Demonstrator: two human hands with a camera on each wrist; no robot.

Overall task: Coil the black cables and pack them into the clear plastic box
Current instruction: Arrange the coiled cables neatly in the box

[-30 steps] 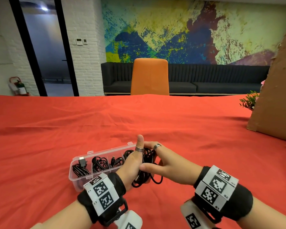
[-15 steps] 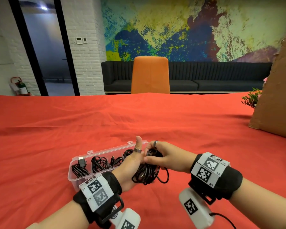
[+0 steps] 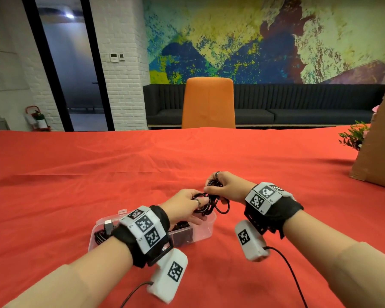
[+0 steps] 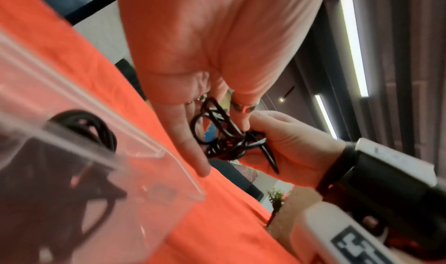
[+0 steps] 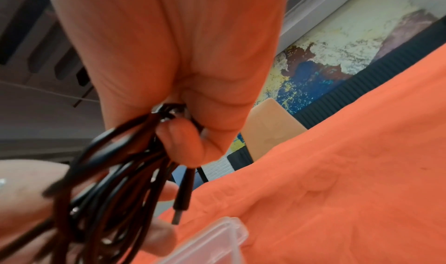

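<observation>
Between the two hands, one black cable bundle (image 3: 211,202) hangs in loose loops above the right end of the clear plastic box (image 3: 206,227). Right hand (image 3: 228,186) has its fingers curled tight around the top of the coil, and one USB plug (image 5: 181,201) dangles from it. Left hand (image 3: 185,204), at about 8 o'clock from the right, pinches the lower loops with thumb and fingers. Inside the box there are more coiled cables (image 3: 102,235) (blurry, can't count them). Box sits on one red tablecloth (image 3: 98,174); one orange chair (image 3: 208,103) at 12 o'clock.
</observation>
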